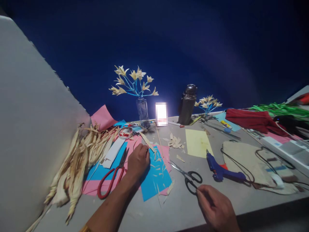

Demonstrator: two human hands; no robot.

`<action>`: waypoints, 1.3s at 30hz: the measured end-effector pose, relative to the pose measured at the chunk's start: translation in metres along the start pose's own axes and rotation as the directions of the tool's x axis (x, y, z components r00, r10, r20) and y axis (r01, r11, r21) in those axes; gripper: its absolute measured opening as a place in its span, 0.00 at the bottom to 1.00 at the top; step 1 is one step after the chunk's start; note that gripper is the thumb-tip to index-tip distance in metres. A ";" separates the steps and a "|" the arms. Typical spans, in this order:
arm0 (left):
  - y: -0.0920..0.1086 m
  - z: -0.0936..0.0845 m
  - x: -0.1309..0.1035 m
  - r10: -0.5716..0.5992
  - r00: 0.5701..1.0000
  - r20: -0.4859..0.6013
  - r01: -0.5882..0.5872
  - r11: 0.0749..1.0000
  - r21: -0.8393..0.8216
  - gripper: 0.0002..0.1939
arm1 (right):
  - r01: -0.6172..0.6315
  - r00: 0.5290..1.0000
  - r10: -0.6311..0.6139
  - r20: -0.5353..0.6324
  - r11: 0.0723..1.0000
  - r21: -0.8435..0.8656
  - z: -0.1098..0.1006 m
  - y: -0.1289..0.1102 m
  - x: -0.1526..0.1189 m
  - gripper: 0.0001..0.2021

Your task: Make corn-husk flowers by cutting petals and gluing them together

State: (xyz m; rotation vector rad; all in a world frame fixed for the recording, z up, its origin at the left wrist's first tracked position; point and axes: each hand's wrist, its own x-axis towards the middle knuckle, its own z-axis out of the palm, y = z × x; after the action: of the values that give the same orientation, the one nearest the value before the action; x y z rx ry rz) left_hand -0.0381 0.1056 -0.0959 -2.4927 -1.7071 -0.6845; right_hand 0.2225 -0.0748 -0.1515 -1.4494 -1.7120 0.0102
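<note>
At lower right, the right hand point(216, 204) pinches one pair of black scissors point(186, 174) by a handle; at lower centre, the left hand point(138, 161) curls, contents hidden. One glue gun point(219, 169) lies right.

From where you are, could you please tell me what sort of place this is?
Most likely a craft table: it holds black scissors, a glue gun and pale flowers in a bottle. Whether at home or in a workshop, I cannot tell.
</note>
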 end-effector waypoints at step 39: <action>0.024 0.003 -0.010 0.183 0.958 0.222 -0.200 0.978 0.053 0.12 | 0.009 1.000 -0.009 -0.014 1.000 0.018 -0.010 -0.009 0.007 0.09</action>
State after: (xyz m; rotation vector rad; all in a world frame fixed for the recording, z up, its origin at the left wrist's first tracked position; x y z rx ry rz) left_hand -0.0183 0.0883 -0.0971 -2.7162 -1.4871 -0.3368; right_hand 0.2224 -0.0773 -0.1366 -1.4253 -1.7033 0.0101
